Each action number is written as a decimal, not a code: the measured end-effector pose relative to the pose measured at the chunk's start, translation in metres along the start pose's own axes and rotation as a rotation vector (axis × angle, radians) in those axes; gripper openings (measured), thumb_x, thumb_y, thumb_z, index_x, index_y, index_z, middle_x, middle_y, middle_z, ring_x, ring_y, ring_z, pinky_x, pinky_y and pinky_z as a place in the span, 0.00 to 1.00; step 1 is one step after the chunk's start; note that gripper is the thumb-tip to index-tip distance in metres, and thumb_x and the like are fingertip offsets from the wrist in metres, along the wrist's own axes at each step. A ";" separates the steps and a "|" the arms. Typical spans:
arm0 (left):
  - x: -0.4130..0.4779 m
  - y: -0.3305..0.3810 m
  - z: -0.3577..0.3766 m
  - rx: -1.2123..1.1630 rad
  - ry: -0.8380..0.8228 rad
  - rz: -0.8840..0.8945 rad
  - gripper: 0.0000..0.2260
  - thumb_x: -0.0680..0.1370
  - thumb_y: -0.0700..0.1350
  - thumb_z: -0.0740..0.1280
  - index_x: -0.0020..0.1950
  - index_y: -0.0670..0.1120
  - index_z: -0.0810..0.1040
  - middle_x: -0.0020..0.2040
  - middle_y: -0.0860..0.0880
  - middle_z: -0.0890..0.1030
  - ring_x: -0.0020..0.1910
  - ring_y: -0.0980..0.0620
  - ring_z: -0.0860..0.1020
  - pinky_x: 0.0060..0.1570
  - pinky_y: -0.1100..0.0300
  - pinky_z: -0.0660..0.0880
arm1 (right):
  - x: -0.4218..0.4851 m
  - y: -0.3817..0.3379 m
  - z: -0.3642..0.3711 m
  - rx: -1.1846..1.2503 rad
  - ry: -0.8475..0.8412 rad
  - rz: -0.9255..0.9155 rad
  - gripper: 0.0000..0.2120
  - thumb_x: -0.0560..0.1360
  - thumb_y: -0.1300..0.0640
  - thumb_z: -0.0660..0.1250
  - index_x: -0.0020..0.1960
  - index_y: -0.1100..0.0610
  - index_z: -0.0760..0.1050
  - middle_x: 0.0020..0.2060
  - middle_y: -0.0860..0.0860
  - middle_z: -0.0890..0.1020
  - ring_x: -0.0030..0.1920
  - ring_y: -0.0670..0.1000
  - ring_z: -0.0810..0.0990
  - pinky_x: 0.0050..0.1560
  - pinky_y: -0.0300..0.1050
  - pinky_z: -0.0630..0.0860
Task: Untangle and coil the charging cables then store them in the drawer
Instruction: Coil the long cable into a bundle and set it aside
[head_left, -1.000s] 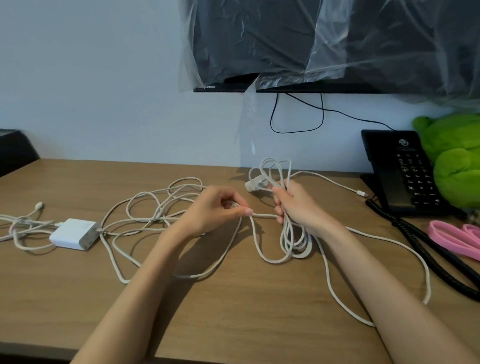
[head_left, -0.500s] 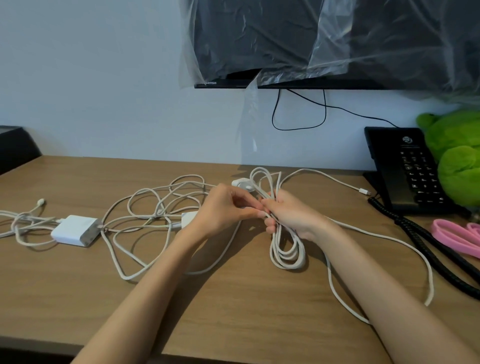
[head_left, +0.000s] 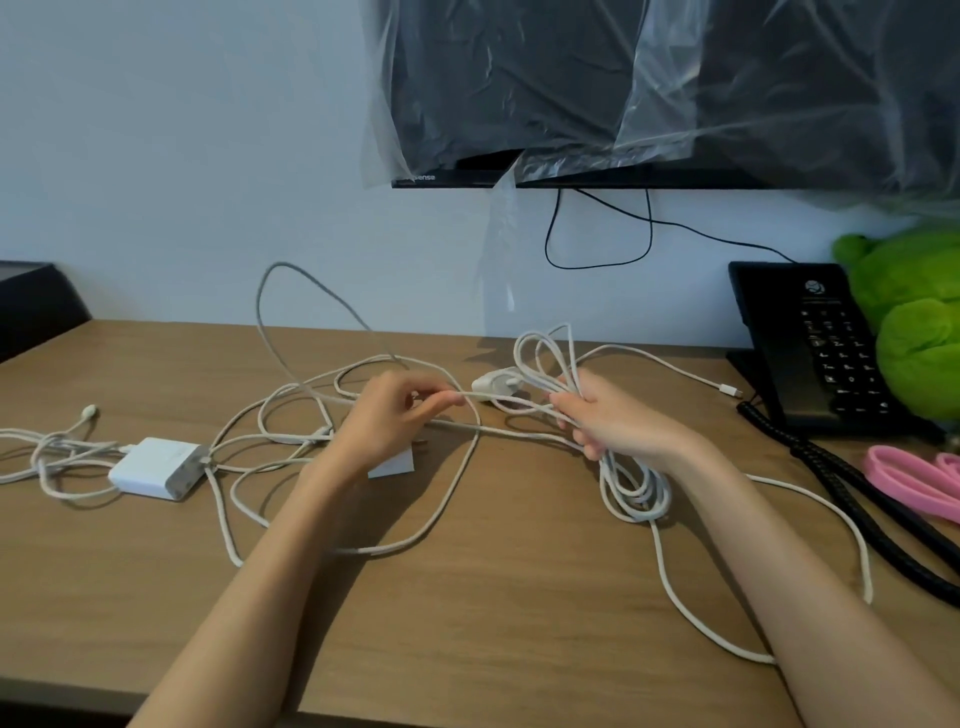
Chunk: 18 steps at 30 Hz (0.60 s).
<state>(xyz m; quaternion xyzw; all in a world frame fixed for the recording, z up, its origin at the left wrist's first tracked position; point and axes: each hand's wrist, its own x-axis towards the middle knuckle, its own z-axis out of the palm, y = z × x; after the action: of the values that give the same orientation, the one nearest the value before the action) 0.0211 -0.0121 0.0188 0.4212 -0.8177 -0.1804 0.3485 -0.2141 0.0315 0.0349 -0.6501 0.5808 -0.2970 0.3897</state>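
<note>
White charging cables lie tangled across the wooden desk (head_left: 493, 649). My right hand (head_left: 618, 421) grips a bundle of coiled cable loops (head_left: 631, 488), with loops sticking up above the fist and hanging below it. A small white plug (head_left: 493, 382) lies just left of that bundle. My left hand (head_left: 392, 421) pinches a strand of the white cable (head_left: 498, 399) that runs straight to the right hand. One loop of cable (head_left: 291, 291) is flung up in the air over the tangle. A white charger block (head_left: 156, 467) sits at the left. No drawer is visible.
A black desk phone (head_left: 810, 348) with a coiled cord (head_left: 852, 499) stands at the right, with a green plush toy (head_left: 914, 317) behind it and pink bands (head_left: 914, 480) beside it. A plastic-covered screen (head_left: 649, 88) hangs above. A dark box (head_left: 31, 306) sits far left.
My hands have drawn apart, the left moving left and pulling a strand taut. A cable loop has whipped up into the air over the tangle. The right hand has lifted the bundle slightly.
</note>
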 end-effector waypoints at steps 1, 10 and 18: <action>0.000 0.001 0.001 0.023 0.030 -0.003 0.08 0.76 0.48 0.67 0.46 0.47 0.85 0.32 0.59 0.79 0.30 0.65 0.72 0.30 0.70 0.64 | -0.001 -0.002 0.001 0.011 -0.027 -0.011 0.06 0.83 0.55 0.54 0.54 0.57 0.65 0.37 0.51 0.69 0.27 0.43 0.64 0.25 0.35 0.66; 0.004 0.006 0.012 0.060 0.200 -0.163 0.07 0.74 0.53 0.70 0.42 0.52 0.85 0.30 0.60 0.79 0.33 0.66 0.76 0.33 0.71 0.68 | -0.003 -0.006 0.008 -0.103 -0.108 -0.082 0.07 0.81 0.49 0.59 0.50 0.53 0.69 0.34 0.51 0.68 0.26 0.44 0.66 0.28 0.38 0.68; 0.004 0.019 0.010 -0.114 0.213 -0.201 0.07 0.76 0.51 0.68 0.43 0.50 0.83 0.31 0.56 0.79 0.27 0.64 0.72 0.28 0.73 0.66 | -0.004 -0.009 0.007 -0.019 -0.005 -0.093 0.06 0.82 0.56 0.56 0.51 0.54 0.71 0.31 0.49 0.67 0.25 0.44 0.64 0.24 0.36 0.65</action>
<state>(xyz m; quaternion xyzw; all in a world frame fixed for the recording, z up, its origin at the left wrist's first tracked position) 0.0019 -0.0039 0.0250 0.4973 -0.7182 -0.2145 0.4369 -0.2043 0.0366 0.0391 -0.6808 0.5518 -0.3073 0.3708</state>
